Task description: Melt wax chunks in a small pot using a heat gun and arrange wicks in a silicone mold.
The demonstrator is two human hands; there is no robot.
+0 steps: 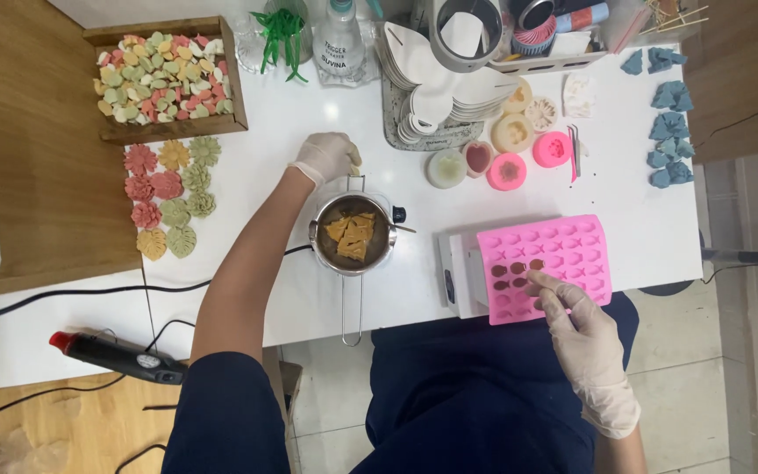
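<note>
your right hand (585, 338), gloved and nearest the lens, rests its fingertips on the pink mould (544, 265), beside a few cells already filled brown. it pinches nothing that i can see; the fingers are loosely curled, touching the mould's near middle. the mould sits on a white scale (456, 274) at the table (265, 175) edge. it looks like soft silicone, light and floppy, so i judge it would sag if lifted by one corner; take it by two opposite edges, or slide it flat.

your left hand (326, 155), also gloved, is closed around something small and pale just above the pot (354, 233); what it is i cannot tell. the pot stands mid-table, between the hands, with tan wax pieces (352, 235) inside and a long wire handle pointing toward you. the pot is probably hot and its contents slippery once melted, so the handle is the place to grip.

a wooden box (164, 79) of coloured shapes sits far left, a glue gun (120, 355) lower left.
</note>
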